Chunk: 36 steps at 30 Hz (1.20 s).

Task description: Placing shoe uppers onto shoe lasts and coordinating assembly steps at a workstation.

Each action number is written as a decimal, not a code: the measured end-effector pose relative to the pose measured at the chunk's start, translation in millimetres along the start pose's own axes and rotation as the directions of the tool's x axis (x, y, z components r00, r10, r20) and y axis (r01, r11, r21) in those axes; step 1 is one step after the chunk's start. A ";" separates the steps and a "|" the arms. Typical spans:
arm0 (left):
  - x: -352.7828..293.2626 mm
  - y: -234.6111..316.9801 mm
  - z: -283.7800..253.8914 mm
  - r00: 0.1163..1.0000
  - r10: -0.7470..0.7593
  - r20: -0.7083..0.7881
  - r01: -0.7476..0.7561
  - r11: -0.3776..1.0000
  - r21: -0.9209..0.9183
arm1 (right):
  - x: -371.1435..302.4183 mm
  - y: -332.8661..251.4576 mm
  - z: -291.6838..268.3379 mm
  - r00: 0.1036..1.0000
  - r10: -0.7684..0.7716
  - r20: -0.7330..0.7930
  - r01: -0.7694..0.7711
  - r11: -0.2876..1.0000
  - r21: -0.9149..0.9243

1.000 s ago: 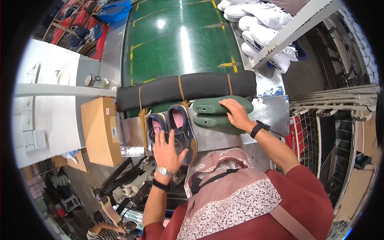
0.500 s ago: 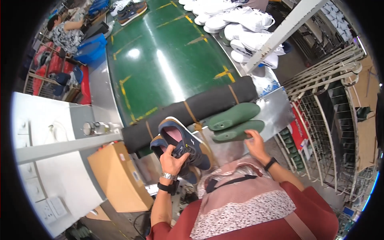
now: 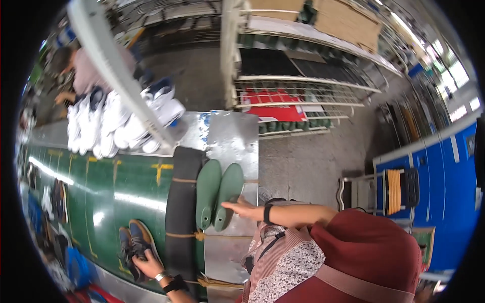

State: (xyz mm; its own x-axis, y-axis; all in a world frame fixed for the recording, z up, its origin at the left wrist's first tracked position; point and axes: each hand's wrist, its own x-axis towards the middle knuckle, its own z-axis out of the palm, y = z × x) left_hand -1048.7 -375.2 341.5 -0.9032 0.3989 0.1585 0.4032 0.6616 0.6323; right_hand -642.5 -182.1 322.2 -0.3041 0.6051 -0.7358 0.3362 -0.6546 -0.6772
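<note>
A pair of navy shoes with tan soles (image 3: 143,235) rests on the green belt surface at the lower left. My left hand (image 3: 147,264) is closed on them, its fingers at the laces and tongues. Two green shoe lasts (image 3: 208,187) lie side by side on the metal ledge, partly against the black roller. My right hand (image 3: 243,207) reaches to the right-hand last (image 3: 230,189), fingers stretched out and touching its side near the heel end.
A black padded roller (image 3: 181,202) tied with cord crosses the belt's end. White shoes (image 3: 113,121) are heaped beyond, behind a slanted metal post (image 3: 113,65), with another person (image 3: 103,65) nearby. A wire rack (image 3: 303,76) stands at the far side, a chair (image 3: 384,192) at right.
The view has turned to the right. My left hand has carried the navy shoes over the roller onto the green belt. My right hand has come onto the near last.
</note>
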 end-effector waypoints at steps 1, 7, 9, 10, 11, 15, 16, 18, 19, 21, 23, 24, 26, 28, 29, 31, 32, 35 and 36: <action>-10.2 13.3 32.5 0.988 0.106 0.114 -0.101 0.994 -0.051 | 4.9 4.0 5.0 0.996 -0.042 -0.078 0.035 0.995 -0.093; -106.1 122.0 195.5 0.712 0.191 0.676 0.063 0.941 -0.333 | 28.8 24.7 16.3 0.976 -0.132 -0.171 0.109 0.985 -0.137; -121.5 130.5 204.3 0.632 0.208 0.746 0.057 0.948 -0.313 | 22.1 24.4 7.8 0.977 -0.155 -0.143 0.143 0.986 -0.090; -130.0 128.8 203.0 0.623 0.220 0.751 0.046 0.948 -0.316 | 14.6 24.5 4.6 0.956 -0.180 -0.232 0.159 0.981 -0.109; -139.9 125.4 201.2 0.636 0.182 0.750 0.141 0.928 -0.345 | 7.9 22.9 2.1 0.941 -0.163 -0.296 0.129 0.983 -0.130; -175.0 106.4 192.4 0.515 0.049 0.856 0.465 0.823 -0.326 | -28.1 35.3 -13.4 0.921 -0.243 -0.304 0.078 0.881 -0.467; -187.0 104.9 191.0 0.491 0.023 0.871 0.519 0.795 -0.314 | -34.8 40.3 -18.3 0.941 -0.205 -0.267 0.063 0.887 -0.458; -215.8 106.3 183.6 0.372 -0.230 0.899 0.716 0.688 -0.120 | -43.3 50.4 -31.2 0.906 -0.284 -0.313 0.107 0.871 -0.480; -232.9 110.4 181.1 0.354 -0.265 0.897 0.762 0.637 -0.113 | -44.7 53.8 -38.7 0.908 -0.304 -0.289 0.141 0.870 -0.472; -263.8 122.5 177.5 0.327 -0.184 0.927 0.846 0.494 -0.201 | -43.5 61.5 -69.9 0.925 -0.277 -0.260 0.178 0.920 -0.348; -298.1 137.1 167.8 0.403 -0.080 0.912 0.844 0.418 -0.337 | -37.6 61.9 -104.4 0.983 -0.141 -0.117 0.109 0.964 -0.244; -313.5 145.5 163.3 0.419 -0.146 0.896 0.839 0.440 -0.321 | -37.2 60.6 -117.9 0.979 -0.178 -0.097 0.155 0.965 -0.210; -342.5 162.8 152.9 0.450 -0.121 0.885 0.849 0.364 -0.382 | -37.1 56.3 -147.7 0.966 -0.231 0.114 0.215 0.967 0.133; -368.5 186.7 149.1 0.434 -0.283 0.855 0.867 0.390 -0.311 | -40.9 50.8 -178.2 0.957 -0.227 0.181 0.199 0.967 0.161; -385.5 202.2 149.6 0.435 -0.215 0.875 0.874 0.335 -0.352 | -44.1 50.0 -198.4 0.956 -0.200 0.217 0.159 0.968 0.193; -415.9 235.3 154.8 0.395 -0.055 0.917 0.894 0.251 -0.370 | -45.3 51.7 -244.6 0.931 -0.160 0.328 0.096 0.975 0.201; -433.8 251.9 160.4 0.465 -0.063 0.883 0.849 0.314 -0.425 | -49.6 58.3 -270.2 0.907 -0.229 0.352 0.130 0.950 0.284; -469.4 299.8 181.4 0.448 -0.062 0.892 0.793 0.488 -0.364 | -62.0 82.7 -342.6 0.935 -0.228 0.272 0.122 0.926 0.356; -483.2 317.2 191.4 0.433 -0.003 0.901 0.775 0.512 -0.371 | -65.9 90.0 -366.9 0.946 -0.230 0.227 0.138 0.923 0.360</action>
State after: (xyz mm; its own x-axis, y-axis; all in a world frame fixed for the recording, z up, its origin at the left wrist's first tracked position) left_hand -456.2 -236.6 320.3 -0.2594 0.7433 -0.6166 -0.5477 0.4126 0.7279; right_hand -265.1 -114.6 311.4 -0.5671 0.6206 -0.5415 -0.0530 -0.6836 -0.7279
